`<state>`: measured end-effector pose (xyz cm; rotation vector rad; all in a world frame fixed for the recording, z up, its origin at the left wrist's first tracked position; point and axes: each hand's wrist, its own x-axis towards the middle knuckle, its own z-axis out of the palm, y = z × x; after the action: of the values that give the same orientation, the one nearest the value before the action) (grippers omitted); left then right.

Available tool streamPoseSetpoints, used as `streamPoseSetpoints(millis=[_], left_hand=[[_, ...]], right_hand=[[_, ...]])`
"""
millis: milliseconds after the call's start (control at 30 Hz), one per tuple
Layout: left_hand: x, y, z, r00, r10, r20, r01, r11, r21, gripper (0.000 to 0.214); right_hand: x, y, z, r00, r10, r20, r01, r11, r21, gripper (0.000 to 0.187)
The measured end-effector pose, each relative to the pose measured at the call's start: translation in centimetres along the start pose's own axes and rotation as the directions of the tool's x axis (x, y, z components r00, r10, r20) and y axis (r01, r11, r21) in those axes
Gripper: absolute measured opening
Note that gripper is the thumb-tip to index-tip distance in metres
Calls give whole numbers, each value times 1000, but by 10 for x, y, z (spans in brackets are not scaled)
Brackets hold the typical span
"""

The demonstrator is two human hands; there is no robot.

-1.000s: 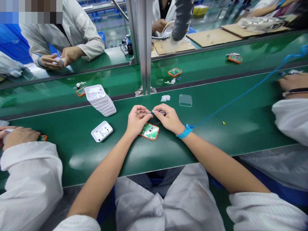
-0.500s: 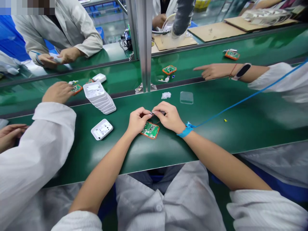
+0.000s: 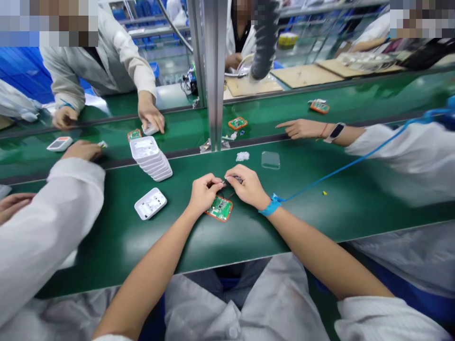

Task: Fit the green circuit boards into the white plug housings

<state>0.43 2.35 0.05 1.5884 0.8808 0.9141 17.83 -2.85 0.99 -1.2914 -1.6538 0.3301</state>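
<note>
My left hand [image 3: 206,192] is closed in a pinch just above a green circuit board [image 3: 221,208] with an orange edge, lying on the green bench. Opposite it, my right hand [image 3: 245,184] pinches too, its fingertips close to the left ones. Between the fingertips are small dark and pale parts, too little to make out. Thin wires run down from the fingers toward the board. A blue wrist strap [image 3: 270,205] with a blue cord circles my right wrist. Left of my hands lies an open white plastic housing [image 3: 150,203].
A leaning stack of white housings [image 3: 151,158] stands at the back left. Small white parts [image 3: 242,156] and a clear lid [image 3: 270,160] lie behind my hands. A metal post [image 3: 215,76] rises at the bench's rear. Co-workers' hands reach over the belt on both sides.
My hands stay pinched over the board. The view has tilted up slightly. Across the belt, a co-worker's hand has reached onto a white housing; the hand at left has moved left.
</note>
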Motion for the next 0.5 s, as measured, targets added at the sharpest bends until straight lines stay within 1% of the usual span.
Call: streamPoseSetpoints(millis=[33, 100, 167, 200, 233, 267, 300, 333, 367, 400, 433, 500], left_hand=[[0, 0, 0, 1000, 0, 5, 0, 1000, -8, 13], [0, 1, 0, 1000, 7, 14, -7, 999, -31, 18], [0, 2, 1, 999, 30, 20, -30, 999, -31, 30], [0, 3, 1, 999, 41, 22, -41, 999, -10, 34], [0, 4, 2, 998, 48, 31, -49, 998, 27, 35], [0, 5, 3, 997, 54, 48, -58, 995, 77, 31], [1, 6, 3, 995, 63, 72, -73, 988, 134, 24], [1, 7, 4, 992, 75, 99, -93, 977, 193, 15], [2, 8, 5, 988, 90, 124, -119, 961, 249, 10], [2, 8, 5, 983, 108, 146, -147, 944, 295, 11], [2, 8, 5, 979, 126, 163, -174, 928, 328, 11], [0, 7, 5, 972, 155, 176, -209, 911, 355, 13]], right_hand=[[0, 0, -1, 1000, 20, 3, -20, 1000, 5, 13], [1, 0, -3, 998, 31, 61, -33, 999, 25, 12], [8, 2, -6, 988, -29, 151, 25, 999, 23, 13], [17, 5, -8, 981, -70, 180, 71, 997, 4, 13], [29, 9, -11, 978, -94, 185, 101, 995, -29, 12], [46, 15, -16, 983, -78, 167, 92, 993, -79, 13], [68, 23, -21, 990, -32, 134, 51, 989, -140, 13], [92, 33, -26, 993, 88, 73, -72, 977, -203, 15], [118, 44, -31, 970, 241, 6, -230, 931, -283, 15], [144, 56, -35, 928, 367, -66, -366, 859, -357, 11], [169, 68, -36, 904, 418, -95, -421, 822, -384, 10], [207, 88, -32, 873, 473, -122, -478, 777, -410, 26]])
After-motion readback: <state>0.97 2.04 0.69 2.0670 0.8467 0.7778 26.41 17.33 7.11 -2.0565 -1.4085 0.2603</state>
